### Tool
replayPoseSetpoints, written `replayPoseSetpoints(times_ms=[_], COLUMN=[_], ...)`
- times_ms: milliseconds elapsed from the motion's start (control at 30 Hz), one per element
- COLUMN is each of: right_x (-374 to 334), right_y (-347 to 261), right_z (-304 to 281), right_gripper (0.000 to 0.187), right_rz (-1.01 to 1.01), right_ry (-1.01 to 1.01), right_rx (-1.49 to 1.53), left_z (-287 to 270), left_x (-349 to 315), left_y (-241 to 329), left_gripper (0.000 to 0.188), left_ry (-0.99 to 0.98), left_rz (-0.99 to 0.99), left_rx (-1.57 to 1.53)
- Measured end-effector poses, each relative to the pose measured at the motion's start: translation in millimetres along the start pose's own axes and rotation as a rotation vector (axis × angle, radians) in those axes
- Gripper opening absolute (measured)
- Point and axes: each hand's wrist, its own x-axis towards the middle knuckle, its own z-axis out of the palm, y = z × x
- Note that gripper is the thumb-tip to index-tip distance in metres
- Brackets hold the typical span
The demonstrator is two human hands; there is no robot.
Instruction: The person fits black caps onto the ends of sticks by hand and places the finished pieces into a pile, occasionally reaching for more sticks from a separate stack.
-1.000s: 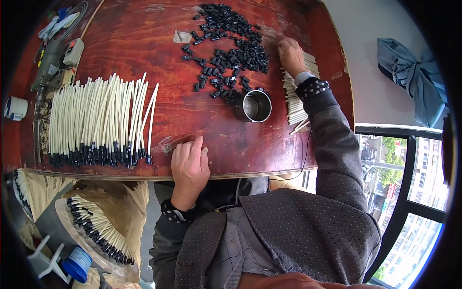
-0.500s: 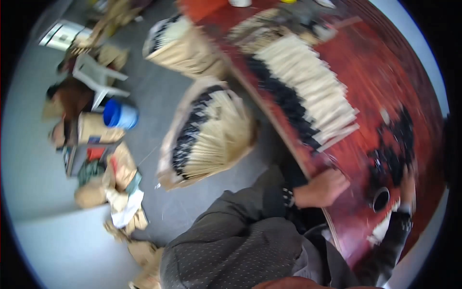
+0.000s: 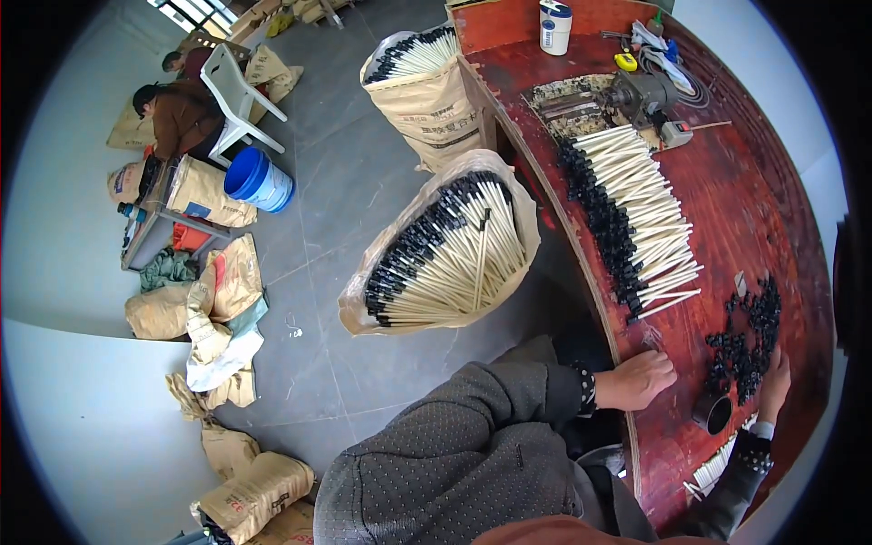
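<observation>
My left hand [image 3: 635,379] rests at the near edge of the red table, its fingers curled in. Whatever may be inside it is hidden. My right hand [image 3: 774,389] reaches along the right side of a loose pile of small black pieces [image 3: 747,338], its partly visible fingers stretched out and touching the pile's edge. Close to that hand lies a short dark cylinder [image 3: 712,413] with its round opening showing. Pale sticks [image 3: 716,468] lie beside my right forearm. Beyond my left hand, a long row of cream sticks [image 3: 649,218] has black ends toward the table's left edge.
Two paper sacks, a near one [image 3: 530,263] and a far one [image 3: 436,113], hold black-ended sticks. A small motor [image 3: 643,94], white tub [image 3: 554,32] and yellow tape measure [image 3: 625,62] occupy the table's far end. Left are a blue bucket [image 3: 261,182], white chair [image 3: 234,100] and bent-over people.
My view has turned a little and sharpened from a blur, moving most things in the picture. Both hands keep about the same places, left at the table edge and right beside the black pile.
</observation>
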Motion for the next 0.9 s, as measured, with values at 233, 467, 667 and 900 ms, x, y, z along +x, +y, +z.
replayPoseSetpoints(times_ms=[233,467,667,900], right_x=[-42.9,-179.0,-240.9,-268.4], right_y=[-227.8,-318.9,-314.5,-319.8], right_z=[-51.7,-35.7,6.6,42.2], right_gripper=[0.042,0.029,0.025,0.025], right_rz=[-0.227,-0.452,-0.490,-0.378], right_ry=[0.125,-0.418,-0.586,-0.627], right_rx=[0.406,0.675,0.881,1.042], left_z=[-5.5,22.0,33.2,25.1], left_x=[0.1,-27.7,-33.2,-38.0], left_y=[-1.7,-9.0,-49.7,-53.9], left_gripper=[0.017,0.021,0.021,0.021], left_ry=[0.009,0.306,0.097,0.035], left_rz=[0.003,0.083,0.240,0.241], left_rx=[0.126,0.184,0.224,0.283])
